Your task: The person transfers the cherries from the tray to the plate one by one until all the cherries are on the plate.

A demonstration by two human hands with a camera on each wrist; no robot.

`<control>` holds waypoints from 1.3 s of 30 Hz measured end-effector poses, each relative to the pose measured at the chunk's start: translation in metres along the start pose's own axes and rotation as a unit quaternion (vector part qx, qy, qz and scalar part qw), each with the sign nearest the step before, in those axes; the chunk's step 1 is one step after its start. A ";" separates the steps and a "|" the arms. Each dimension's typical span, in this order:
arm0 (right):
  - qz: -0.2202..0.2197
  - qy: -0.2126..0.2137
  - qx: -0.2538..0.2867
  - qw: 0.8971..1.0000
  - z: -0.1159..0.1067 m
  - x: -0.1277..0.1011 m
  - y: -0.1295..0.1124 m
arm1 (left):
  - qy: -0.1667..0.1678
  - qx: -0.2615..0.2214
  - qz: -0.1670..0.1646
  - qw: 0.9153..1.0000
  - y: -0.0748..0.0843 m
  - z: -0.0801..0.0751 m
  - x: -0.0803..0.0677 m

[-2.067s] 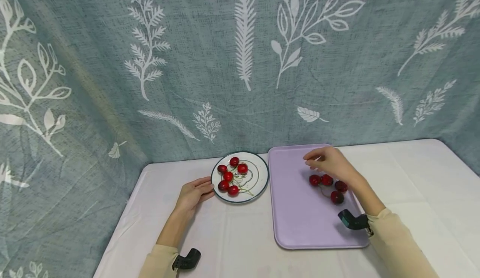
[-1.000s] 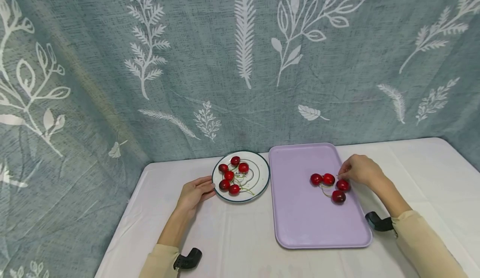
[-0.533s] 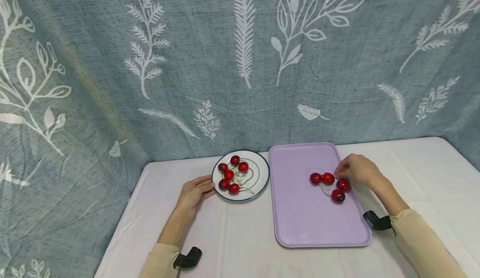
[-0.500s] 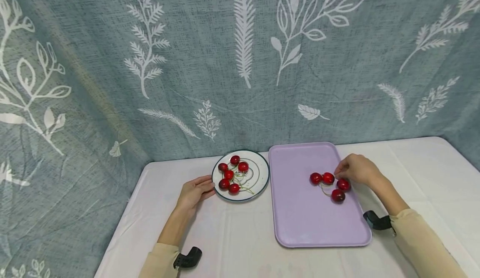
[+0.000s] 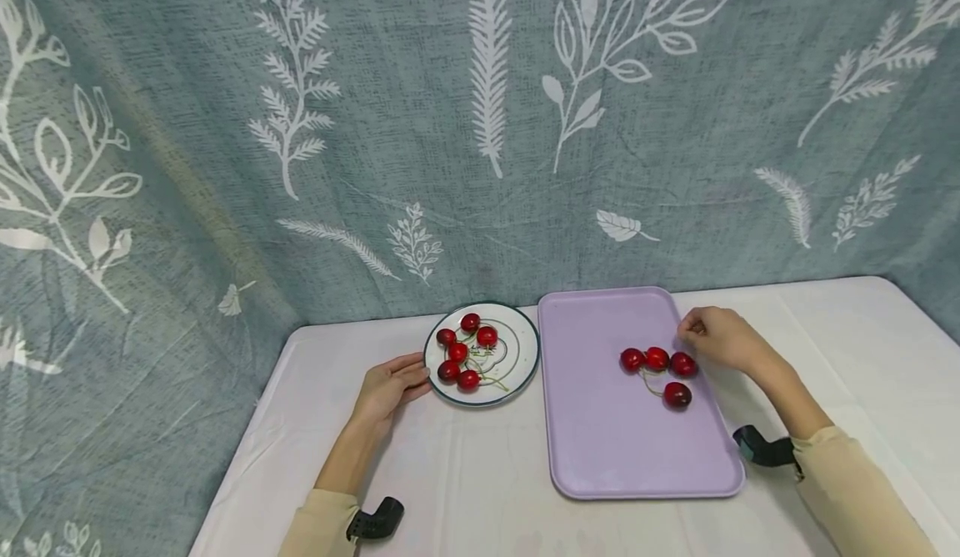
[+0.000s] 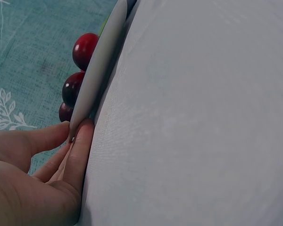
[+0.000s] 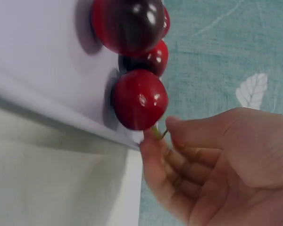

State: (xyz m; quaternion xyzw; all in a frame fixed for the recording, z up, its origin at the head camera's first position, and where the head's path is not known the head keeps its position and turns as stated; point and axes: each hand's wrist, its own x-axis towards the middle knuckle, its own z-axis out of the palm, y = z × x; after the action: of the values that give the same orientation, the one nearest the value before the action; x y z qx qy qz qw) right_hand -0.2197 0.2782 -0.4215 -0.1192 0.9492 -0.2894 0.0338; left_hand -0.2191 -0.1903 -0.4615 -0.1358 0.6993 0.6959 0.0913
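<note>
My left hand [image 5: 387, 390] pinches the left rim of a white plate [image 5: 523, 348] with a dark edge. In the left wrist view, thumb above and fingers below grip that rim [image 6: 101, 66]. Several red cherries with green stems lie on the plate. At the right, my right hand [image 5: 723, 342] reaches over the far right edge of a lilac tray [image 5: 600, 449]. Its thumb and forefinger pinch the short stem [image 7: 156, 133] of a red cherry [image 7: 139, 100], close over the tray. Other cherries [image 5: 656, 359] lie just left of it, and a darker one [image 5: 677, 396] sits nearer me.
The plate and the tray stand side by side near the back of a table with a white cloth [image 5: 480, 474]. A blue-green curtain [image 5: 450, 123] with white leaf prints hangs right behind the table and along its left.
My right hand came from over the tray's middle to its right edge and took hold of a cherry's stem; that cherry has shifted slightly away from me. My left hand stays at the plate.
</note>
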 end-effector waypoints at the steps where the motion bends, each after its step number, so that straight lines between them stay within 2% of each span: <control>1: -0.002 0.004 0.008 1.000 -0.001 0.000 0.001 | 0.000 0.001 0.000 1.000 0.000 0.000 0.000; 10: 0.010 0.028 0.078 0.997 -0.008 -0.001 0.004 | -0.004 0.001 0.002 1.000 -0.001 0.000 0.002; 18: 0.024 0.004 0.122 0.992 -0.015 -0.005 0.001 | -0.007 0.005 -0.003 1.000 -0.002 -0.001 0.002; 21: 0.031 -0.008 0.159 0.987 -0.018 -0.006 0.002 | -0.007 0.003 -0.001 1.000 -0.002 -0.001 0.003; 24: 0.041 -0.019 0.218 0.975 -0.019 -0.005 0.003 | -0.006 0.003 0.001 1.000 -0.002 -0.001 0.003; 30: 0.038 -0.040 0.342 0.938 -0.017 -0.004 0.001 | -0.006 0.003 0.004 1.000 -0.002 -0.002 0.004; 37: 0.048 -0.067 0.433 0.898 -0.011 0.000 -0.004 | -0.004 -0.001 0.002 1.000 -0.002 0.000 0.003; 39: 0.053 -0.078 0.448 0.889 -0.009 0.001 -0.006 | -0.004 -0.002 0.004 1.000 -0.002 0.000 0.003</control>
State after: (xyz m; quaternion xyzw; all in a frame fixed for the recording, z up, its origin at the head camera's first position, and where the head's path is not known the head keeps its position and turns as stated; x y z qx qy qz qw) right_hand -0.2205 0.2780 -0.4107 -0.0626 0.7181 -0.6712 0.1728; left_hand -0.2210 -0.1904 -0.4641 -0.1309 0.6978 0.6983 0.0912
